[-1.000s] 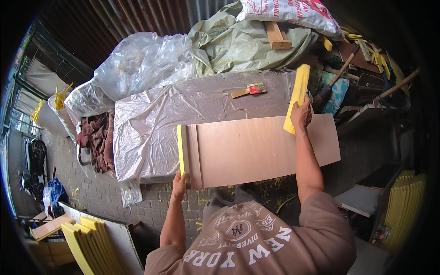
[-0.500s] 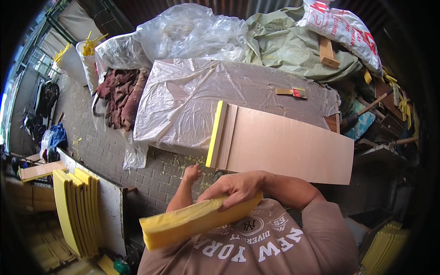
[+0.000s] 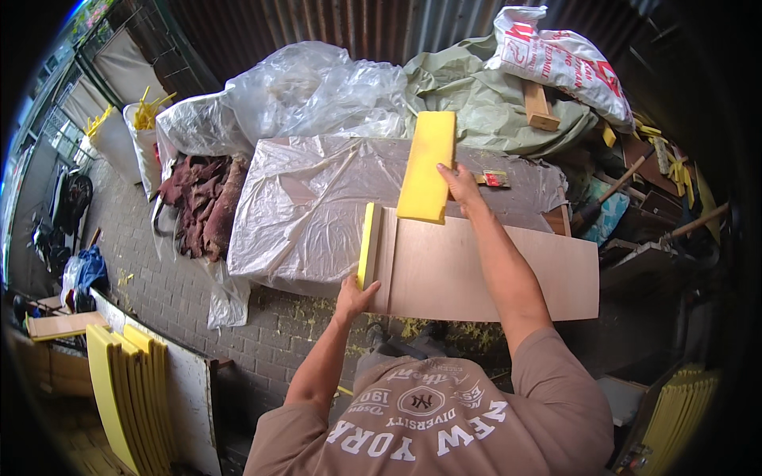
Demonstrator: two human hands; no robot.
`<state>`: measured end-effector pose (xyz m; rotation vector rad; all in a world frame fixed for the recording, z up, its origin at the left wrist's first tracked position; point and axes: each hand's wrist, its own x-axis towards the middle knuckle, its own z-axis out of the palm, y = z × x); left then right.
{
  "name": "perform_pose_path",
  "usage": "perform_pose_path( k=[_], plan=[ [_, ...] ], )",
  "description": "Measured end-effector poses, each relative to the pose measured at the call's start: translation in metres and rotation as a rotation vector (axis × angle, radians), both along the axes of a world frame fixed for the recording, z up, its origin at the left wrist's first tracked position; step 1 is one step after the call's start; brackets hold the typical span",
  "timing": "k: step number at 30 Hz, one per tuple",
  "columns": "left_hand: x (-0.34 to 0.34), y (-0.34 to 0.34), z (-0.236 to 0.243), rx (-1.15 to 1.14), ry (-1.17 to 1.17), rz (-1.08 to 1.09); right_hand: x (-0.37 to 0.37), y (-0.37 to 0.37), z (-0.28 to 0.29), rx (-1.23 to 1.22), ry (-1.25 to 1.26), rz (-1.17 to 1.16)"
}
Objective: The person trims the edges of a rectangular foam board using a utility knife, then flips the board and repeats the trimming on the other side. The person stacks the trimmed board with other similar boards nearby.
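In my right hand (image 3: 460, 189) is a yellow foam slab (image 3: 427, 165), gripped by its right edge. The slab is held lengthwise away from me above the far edge of a thin plywood sheet (image 3: 492, 270). My left hand (image 3: 356, 297) is closed on the near left end of that sheet, with the thumb on top. Along the sheet's left end stand narrow wooden strips (image 3: 386, 262) and a bright yellow foam strip (image 3: 367, 244). The plywood lies on a low bench draped in clear plastic (image 3: 302, 206).
A small brush (image 3: 494, 179) lies on the plastic. Behind are crumpled sheeting (image 3: 317, 87), a green tarp (image 3: 452, 103), a wood block (image 3: 540, 106) and a printed sack (image 3: 556, 59). Dark red cloth (image 3: 205, 206) lies left. Foam slabs (image 3: 131, 389) stand stacked at lower left.
My right hand has carried the foam slab from in front of my chest out over the plywood, turning it lengthwise. My left hand has moved onto the sheet's near left end.
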<state>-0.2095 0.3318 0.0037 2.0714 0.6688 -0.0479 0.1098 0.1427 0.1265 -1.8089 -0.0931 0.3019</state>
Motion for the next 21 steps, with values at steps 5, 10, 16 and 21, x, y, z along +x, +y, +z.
perform_pose_path(
  k=[5, 10, 16, 21],
  plan=[
    [0.002, 0.000, -0.006, 0.041, 0.152, -0.021, -0.083, -0.052, -0.026, -0.051, 0.143, 0.006],
    [-0.027, -0.022, 0.084, -0.069, 0.147, -0.128, -0.252, -0.225, -0.099, -0.448, -0.098, -0.976],
    [-0.060, -0.035, 0.059, -0.165, -0.119, -0.230, -0.295, -0.289, -0.153, 0.864, 0.574, -0.936],
    [-0.017, 0.008, 0.114, -0.589, 0.245, -0.163, -0.282, -0.236, -0.052, 0.615, 0.222, -1.152]
  ],
)
